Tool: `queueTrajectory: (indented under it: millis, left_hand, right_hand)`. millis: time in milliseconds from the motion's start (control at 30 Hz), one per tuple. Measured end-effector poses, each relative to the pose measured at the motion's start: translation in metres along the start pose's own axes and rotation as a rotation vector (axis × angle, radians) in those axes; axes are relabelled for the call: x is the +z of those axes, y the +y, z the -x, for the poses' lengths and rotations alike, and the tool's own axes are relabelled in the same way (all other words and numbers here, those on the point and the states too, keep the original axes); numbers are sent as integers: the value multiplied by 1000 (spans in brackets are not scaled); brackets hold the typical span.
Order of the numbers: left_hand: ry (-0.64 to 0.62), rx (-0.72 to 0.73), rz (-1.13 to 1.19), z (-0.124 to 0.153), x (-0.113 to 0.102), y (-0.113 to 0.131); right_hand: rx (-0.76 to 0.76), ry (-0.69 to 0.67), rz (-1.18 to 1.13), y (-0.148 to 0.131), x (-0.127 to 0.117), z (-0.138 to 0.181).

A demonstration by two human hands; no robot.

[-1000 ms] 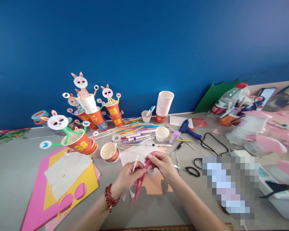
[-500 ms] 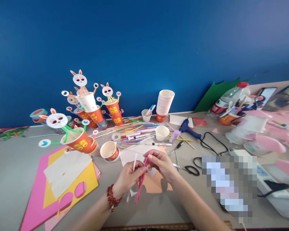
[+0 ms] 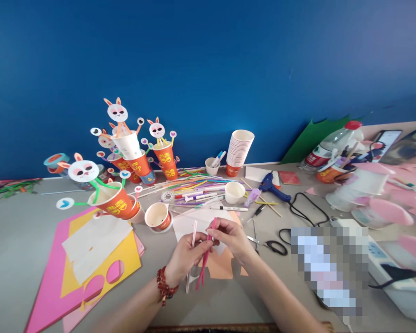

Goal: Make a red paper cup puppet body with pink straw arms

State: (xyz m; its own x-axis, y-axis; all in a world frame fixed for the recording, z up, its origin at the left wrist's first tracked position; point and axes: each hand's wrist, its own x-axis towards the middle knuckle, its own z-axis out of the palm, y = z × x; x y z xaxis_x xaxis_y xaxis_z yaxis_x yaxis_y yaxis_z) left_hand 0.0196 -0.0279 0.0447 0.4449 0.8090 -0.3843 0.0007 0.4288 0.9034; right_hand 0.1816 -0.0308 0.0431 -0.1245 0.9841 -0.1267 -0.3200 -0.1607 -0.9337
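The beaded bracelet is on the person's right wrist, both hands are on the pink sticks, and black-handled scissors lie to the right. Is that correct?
Not quite: the head view shows the beaded bracelet on the left wrist. The left hand and right hand are indeed both on the pink sticks, with the black-handled scissors to the right.
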Motion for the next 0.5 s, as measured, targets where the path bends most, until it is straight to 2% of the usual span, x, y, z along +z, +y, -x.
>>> queueTrajectory:
  millis: [100,233,367,433,500]
  left_hand:
    - [11,-3,1,0,-1,-1]
    - [18,-59,112,2,-6,5]
    - [54,-53,153,3,-14,13]
    - [63,-44,158,2,-16,15]
    - [58,-33,157,1,-16,15]
  right_hand:
    - [-50,18,151,-3,0,1]
    - [-135,55,640,-29,-24,23]
    - [-114,310,1225,-45,-72,71]
    - [-101,470,1491,-38,-91,94]
    - [-90,505,1658,-23,-101,110]
